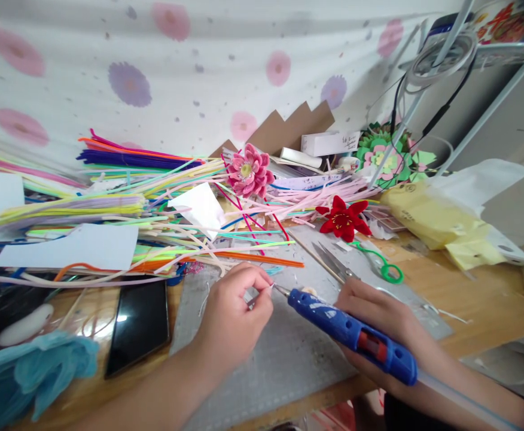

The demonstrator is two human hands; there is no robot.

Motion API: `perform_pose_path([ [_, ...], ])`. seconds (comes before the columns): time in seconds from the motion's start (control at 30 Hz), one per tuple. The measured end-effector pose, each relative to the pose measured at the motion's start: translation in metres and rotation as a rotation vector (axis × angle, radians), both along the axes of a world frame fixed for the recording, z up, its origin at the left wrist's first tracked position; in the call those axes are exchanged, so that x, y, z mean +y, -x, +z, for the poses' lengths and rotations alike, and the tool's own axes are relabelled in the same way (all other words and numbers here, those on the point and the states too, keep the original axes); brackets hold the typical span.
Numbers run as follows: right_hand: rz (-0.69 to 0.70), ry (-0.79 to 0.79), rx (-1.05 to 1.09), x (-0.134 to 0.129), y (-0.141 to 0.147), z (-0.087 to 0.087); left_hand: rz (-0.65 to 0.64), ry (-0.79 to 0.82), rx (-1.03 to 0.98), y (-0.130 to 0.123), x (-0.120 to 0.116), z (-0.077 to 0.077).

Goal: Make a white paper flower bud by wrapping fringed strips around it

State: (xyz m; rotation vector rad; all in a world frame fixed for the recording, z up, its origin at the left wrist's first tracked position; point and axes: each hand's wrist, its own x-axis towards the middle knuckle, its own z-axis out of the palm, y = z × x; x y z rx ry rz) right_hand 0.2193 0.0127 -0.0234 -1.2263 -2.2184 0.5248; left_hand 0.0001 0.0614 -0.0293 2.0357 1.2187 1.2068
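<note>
My right hand is wrapped round a blue glue gun, its metal nozzle pointing left. Thumb and forefinger of my left hand are pinched together at the nozzle's tip, on something too small to make out. Both hands are above a grey cutting mat. Scissors with open blades lie on the mat just beyond my right hand. Behind them is a red flower with pointed petals. A pink flower stands farther back, near the middle.
Bundles of coloured fuzzy stems and white paper cover the left. A black phone and a light blue flower lie at front left. Yellow packaging and a metal rack are at right.
</note>
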Motion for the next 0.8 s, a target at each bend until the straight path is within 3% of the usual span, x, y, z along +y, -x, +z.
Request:
perform_pose_path([
  [0.8, 0.013, -0.004, -0.007, -0.0001, -0.0003, 0.0015, -0.033, -0.043, 0.015, -0.0002, -0.0005, 0.0002],
])
